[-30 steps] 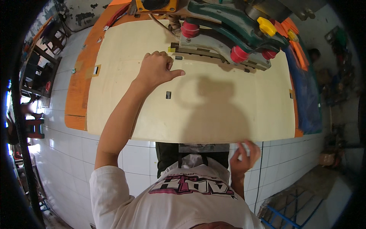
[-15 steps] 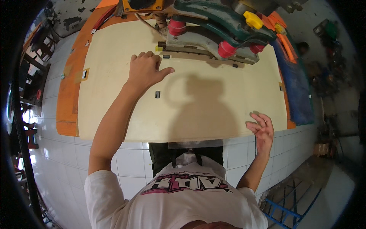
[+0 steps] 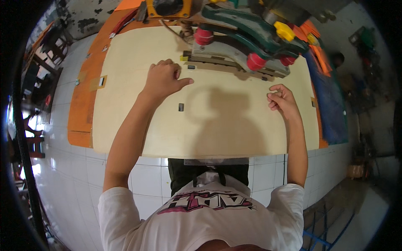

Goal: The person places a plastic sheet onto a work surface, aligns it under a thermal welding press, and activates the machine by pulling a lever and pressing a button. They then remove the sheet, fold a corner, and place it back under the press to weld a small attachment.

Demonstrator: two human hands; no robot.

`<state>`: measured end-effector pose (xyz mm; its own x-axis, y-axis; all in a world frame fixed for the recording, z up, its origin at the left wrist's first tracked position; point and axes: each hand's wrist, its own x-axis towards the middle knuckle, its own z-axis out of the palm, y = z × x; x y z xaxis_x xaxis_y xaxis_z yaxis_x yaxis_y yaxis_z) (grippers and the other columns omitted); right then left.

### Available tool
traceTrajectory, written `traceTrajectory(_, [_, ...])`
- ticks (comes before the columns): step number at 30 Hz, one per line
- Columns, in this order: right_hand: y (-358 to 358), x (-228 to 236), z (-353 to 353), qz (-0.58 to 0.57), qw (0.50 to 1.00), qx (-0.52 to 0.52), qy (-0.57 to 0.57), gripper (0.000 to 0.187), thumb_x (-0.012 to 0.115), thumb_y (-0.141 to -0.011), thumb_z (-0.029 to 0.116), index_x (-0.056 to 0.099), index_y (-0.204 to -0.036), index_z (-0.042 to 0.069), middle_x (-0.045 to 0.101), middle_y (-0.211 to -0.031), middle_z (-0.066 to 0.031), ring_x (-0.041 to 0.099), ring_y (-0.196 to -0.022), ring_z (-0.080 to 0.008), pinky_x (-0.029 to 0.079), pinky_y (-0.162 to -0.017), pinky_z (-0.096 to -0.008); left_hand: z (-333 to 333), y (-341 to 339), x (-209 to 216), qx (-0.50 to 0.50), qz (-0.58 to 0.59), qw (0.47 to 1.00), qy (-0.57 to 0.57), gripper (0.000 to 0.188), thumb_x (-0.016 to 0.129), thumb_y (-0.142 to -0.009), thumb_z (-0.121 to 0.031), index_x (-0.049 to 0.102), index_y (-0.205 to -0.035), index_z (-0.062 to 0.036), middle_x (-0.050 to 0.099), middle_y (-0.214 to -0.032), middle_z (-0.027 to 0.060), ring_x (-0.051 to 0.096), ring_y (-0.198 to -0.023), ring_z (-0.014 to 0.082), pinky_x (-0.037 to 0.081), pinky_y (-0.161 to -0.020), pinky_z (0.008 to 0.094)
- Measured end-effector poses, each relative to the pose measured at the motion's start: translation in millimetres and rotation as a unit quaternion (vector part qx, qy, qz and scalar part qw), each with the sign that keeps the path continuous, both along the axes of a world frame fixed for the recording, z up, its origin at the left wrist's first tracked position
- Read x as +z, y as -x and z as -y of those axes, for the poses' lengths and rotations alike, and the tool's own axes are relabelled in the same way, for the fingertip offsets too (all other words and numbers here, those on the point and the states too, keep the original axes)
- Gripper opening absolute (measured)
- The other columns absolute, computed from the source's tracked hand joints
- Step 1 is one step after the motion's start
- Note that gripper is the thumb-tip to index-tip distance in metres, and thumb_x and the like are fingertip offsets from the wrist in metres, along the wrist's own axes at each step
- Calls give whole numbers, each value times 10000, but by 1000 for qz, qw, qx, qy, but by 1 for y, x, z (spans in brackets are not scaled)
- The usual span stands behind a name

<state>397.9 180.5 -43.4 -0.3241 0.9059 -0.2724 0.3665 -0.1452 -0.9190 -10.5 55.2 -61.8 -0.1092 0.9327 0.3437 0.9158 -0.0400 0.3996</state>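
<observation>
A large cream sheet [image 3: 234, 138] covers the orange worktable in front of me. My left hand [image 3: 164, 79] rests on its left half, thumb stretched out to the right and the other fingers bent over, with nothing seen in its grip. Right of that hand and farther off stands a clamping machine [image 3: 234, 37], with a green curved arm, red round pads and a metal bar low over the sheet. My right hand [image 3: 283, 101] hovers over the sheet's right part, nearer than the bar. Its fingers are loosely bent and apart, holding nothing visible.
Small dark rectangular marks [image 3: 181, 107] show on the sheet. A yellow knob [image 3: 284, 31] sits on the machine, with a yellow-framed round part [image 3: 168, 7] to its left. Blue material [image 3: 328, 100] hangs along the table's right side. A blue metal frame [image 3: 324, 230] stands at lower right.
My right hand has moved forward from the sheet's near right edge to farther over it, its fingers more bent. The left hand stays on the sheet. The whole view has shifted slightly.
</observation>
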Motion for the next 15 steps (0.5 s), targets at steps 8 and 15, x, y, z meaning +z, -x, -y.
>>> traceTrajectory(8, [19, 1, -4, 71, 995, -16, -61, 233, 718, -893, 63, 555, -1058, 36, 574, -680, -16, 539, -521, -88, 406, -439, -236, -4, 9, 0, -11, 27, 999, 41, 499, 844, -702, -452, 540, -641, -61, 593, -738, 86, 594, -806, 298, 440, -737, 421])
traceTrajectory(15, [18, -4, -5, 53, 994, -36, -85, 203, 713, -896, 58, 564, -1034, 39, 570, -695, 7, 506, -504, -69, 374, -425, -220, -7, 11, -2, -11, 47, 998, 51, 504, 845, -708, -455, 535, -652, -62, 581, -723, 71, 586, -796, 280, 441, -753, 412])
